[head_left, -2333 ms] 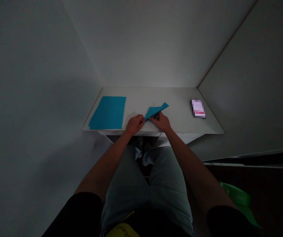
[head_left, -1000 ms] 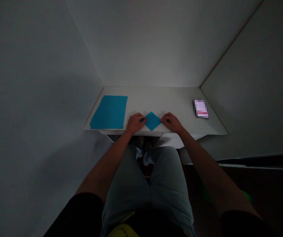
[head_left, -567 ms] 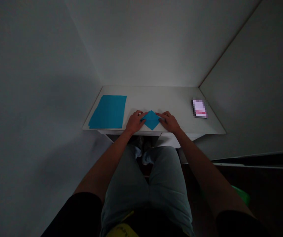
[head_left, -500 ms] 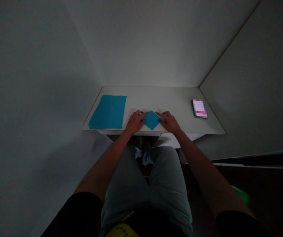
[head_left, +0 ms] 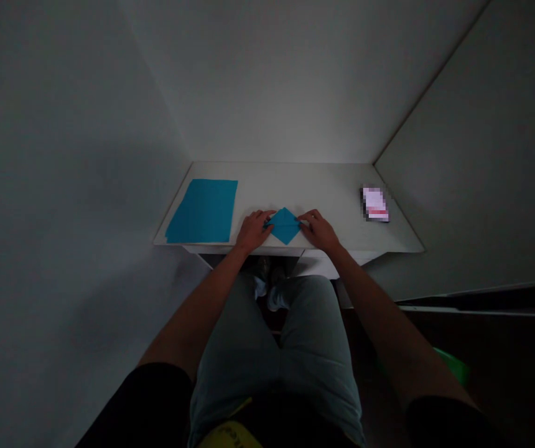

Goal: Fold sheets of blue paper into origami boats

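A small folded sheet of blue paper (head_left: pixel 286 229) lies in a diamond shape near the front edge of the white table, with a crease line running across it. My left hand (head_left: pixel 253 231) grips its left corner between thumb and fingers. At the opposite corner, my right hand (head_left: pixel 320 231) pinches the paper in the same way. The exact fingertip contact is small and dim. Left of my hands lies a stack of larger blue paper sheets (head_left: pixel 203 211), slightly uneven along its left side.
The white table (head_left: pixel 302 183) stands against walls at the back and on both sides. A device with a lit, pixelated screen (head_left: pixel 376 204) rests at its right end. Below the front edge is a white drawer front (head_left: pixel 316 266). A green object (head_left: pixel 451 366) is on the dark floor at right.
My index fingers have drawn back from the paper's upper edges toward its side corners. The paper stays almost in place, and the whole view has shifted slightly.
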`<state>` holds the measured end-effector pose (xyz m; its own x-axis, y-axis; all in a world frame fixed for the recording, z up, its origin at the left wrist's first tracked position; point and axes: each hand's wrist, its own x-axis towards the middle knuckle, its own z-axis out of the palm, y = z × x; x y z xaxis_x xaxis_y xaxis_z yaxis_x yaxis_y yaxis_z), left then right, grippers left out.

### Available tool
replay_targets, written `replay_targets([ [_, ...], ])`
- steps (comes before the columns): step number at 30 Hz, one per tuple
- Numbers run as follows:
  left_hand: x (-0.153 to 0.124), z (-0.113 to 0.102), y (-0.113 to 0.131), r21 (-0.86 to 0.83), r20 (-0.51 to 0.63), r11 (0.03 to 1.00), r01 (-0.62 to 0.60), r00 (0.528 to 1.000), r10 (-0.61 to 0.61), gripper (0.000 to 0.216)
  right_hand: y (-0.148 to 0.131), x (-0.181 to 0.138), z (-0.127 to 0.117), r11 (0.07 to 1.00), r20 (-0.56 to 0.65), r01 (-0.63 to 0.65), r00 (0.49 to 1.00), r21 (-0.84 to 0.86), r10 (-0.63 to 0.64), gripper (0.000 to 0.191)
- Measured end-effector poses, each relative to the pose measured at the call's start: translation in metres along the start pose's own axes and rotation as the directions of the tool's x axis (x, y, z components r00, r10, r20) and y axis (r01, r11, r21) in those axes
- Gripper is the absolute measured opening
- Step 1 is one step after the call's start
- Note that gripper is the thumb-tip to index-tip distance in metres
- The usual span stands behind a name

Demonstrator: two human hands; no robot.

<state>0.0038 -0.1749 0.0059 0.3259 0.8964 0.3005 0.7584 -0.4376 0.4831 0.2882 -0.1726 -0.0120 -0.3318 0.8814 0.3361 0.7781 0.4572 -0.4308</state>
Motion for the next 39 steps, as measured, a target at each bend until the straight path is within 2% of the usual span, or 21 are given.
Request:
replay_targets([
  [5, -0.002, -0.001, 0.001, 0.010, -0.020, 1.000, 0.005, 1.000, -0.004, 0.047, -0.001, 0.002, -0.001, 0.992, 0.074, 0.045, 0.997, -0.114, -0.037, 0.037],
  [10, -0.004, -0.002, 0.003, 0.095, 0.020, 0.992, -0.088, 0.996, 0.086, 0.040, -0.002, 0.003, -0.004, 0.989, 0.114, 0.039, 0.993, -0.140, -0.023, 0.037],
  [18, -0.011, -0.002, 0.010, 0.047, 0.138, 0.970, -0.240, 0.963, 0.232, 0.038, 0.004, 0.003, -0.001, 0.999, 0.009, -0.045, 0.999, -0.010, 0.045, 0.032],
  [22, -0.026, -0.002, 0.008, -0.012, 0.170, 0.960, -0.279, 0.946, 0.277, 0.063, 0.007, 0.005, 0.002, 0.995, -0.058, -0.074, 0.995, 0.071, 0.078, 0.038],
  [24, -0.034, -0.002, 0.006, -0.057, 0.179, 0.956, -0.286, 0.939, 0.292, 0.049, 0.007, 0.006, 0.002, 0.991, -0.065, -0.080, 0.994, 0.106, 0.087, 0.041],
  [27, -0.037, -0.005, 0.002, -0.149, 0.106, 0.973, -0.175, 0.976, 0.192, 0.016, 0.008, 0.007, 0.001, 0.986, -0.073, -0.082, 0.993, 0.145, 0.094, 0.046],
  [29, -0.031, -0.009, 0.000, -0.249, 0.011, 0.968, -0.027, 0.999, 0.031, 0.023, 0.008, 0.008, 0.001, 0.983, -0.079, -0.080, 0.992, 0.166, 0.094, 0.052],
  [32, -0.010, -0.014, -0.001, -0.459, -0.055, 0.880, 0.122, 0.985, -0.165, 0.032, 0.008, 0.008, 0.001, 0.980, -0.076, -0.092, 0.991, 0.177, 0.107, 0.058],
  [35, 0.008, -0.011, 0.001, -0.573, -0.008, 0.801, 0.170, 0.977, -0.213, 0.030, 0.008, 0.007, 0.000, 0.975, -0.072, -0.106, 0.990, 0.193, 0.122, 0.059],
  [39, 0.015, 0.003, 0.004, -0.615, 0.062, 0.767, 0.183, 0.981, -0.184, 0.029, 0.009, 0.007, 0.001, 0.960, -0.054, -0.120, 0.989, 0.251, 0.138, 0.055],
])
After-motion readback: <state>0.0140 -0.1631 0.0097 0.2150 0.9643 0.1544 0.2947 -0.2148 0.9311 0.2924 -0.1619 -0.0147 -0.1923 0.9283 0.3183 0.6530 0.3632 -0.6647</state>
